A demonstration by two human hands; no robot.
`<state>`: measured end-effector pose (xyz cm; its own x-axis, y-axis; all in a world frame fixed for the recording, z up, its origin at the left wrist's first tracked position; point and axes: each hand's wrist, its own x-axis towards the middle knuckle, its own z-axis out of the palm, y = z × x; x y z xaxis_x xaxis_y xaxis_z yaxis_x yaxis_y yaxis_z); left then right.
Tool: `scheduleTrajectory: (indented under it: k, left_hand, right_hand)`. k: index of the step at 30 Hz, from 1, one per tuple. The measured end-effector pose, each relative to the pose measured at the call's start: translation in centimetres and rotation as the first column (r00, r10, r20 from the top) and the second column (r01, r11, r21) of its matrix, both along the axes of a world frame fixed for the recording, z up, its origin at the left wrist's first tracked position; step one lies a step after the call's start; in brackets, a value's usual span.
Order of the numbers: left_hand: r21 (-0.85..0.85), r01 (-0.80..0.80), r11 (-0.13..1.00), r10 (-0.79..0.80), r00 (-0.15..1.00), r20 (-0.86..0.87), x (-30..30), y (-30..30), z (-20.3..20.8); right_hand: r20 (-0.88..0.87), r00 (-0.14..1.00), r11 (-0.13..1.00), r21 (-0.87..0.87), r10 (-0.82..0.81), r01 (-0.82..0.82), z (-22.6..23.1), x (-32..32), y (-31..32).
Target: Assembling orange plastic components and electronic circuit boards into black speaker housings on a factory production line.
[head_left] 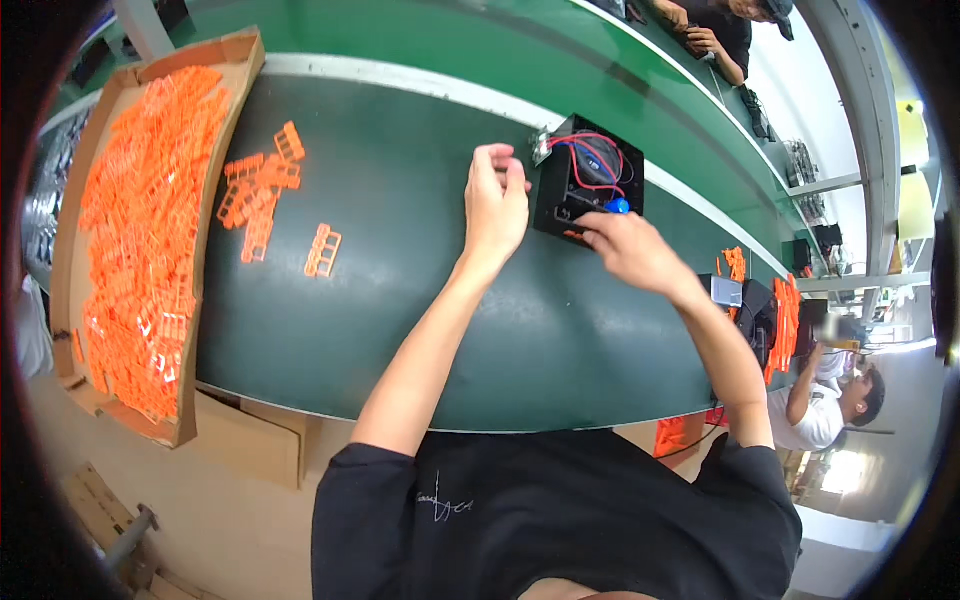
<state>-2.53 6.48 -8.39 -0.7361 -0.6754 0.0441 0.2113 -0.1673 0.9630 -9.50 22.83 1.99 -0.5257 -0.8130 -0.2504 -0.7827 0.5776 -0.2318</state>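
Here, a black box (553, 195) sits on the green table (560, 340), the left hand (497, 205) loosely spread just beside it; the right hand (637, 250) is at its near edge, whether pinching I cannot tell.

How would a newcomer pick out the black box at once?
Start with the green table across the middle. Near its far edge, right of centre, the open black box sits by the right hand. Unlike the flat orange pieces at left, it is deep and shows red wires and a blue part.
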Motion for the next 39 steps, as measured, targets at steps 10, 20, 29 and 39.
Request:
scheduleTrajectory:
  k: [10,20,29,39]
  left_hand:
    - [0.133,0.185,0.974,-0.218,0.926,0.308,-1.6,-3.6,3.7]
    - [-0.582,-0.332,0.743,0.149,0.929,-0.340,-1.9,-0.7,6.5]
    - [-0.850,-0.486,0.203,-0.226,0.821,-0.524,-0.9,0.3,7.6]
    - [-0.943,-0.314,0.107,-0.359,0.872,-0.332,-0.3,2.5,7.0]
  right_hand:
    - [-0.282,0.957,0.922,-0.385,-0.074,-0.042,-3.0,4.3,0.4]
    - [-0.206,0.948,0.842,-0.530,-0.244,0.102,-4.7,4.0,0.7]
    - [-0.055,0.993,0.757,-0.652,-0.103,0.043,-2.6,2.9,2.7]
    - [0.863,0.469,0.525,-0.493,0.189,0.694,0.2,-0.9,4.2]
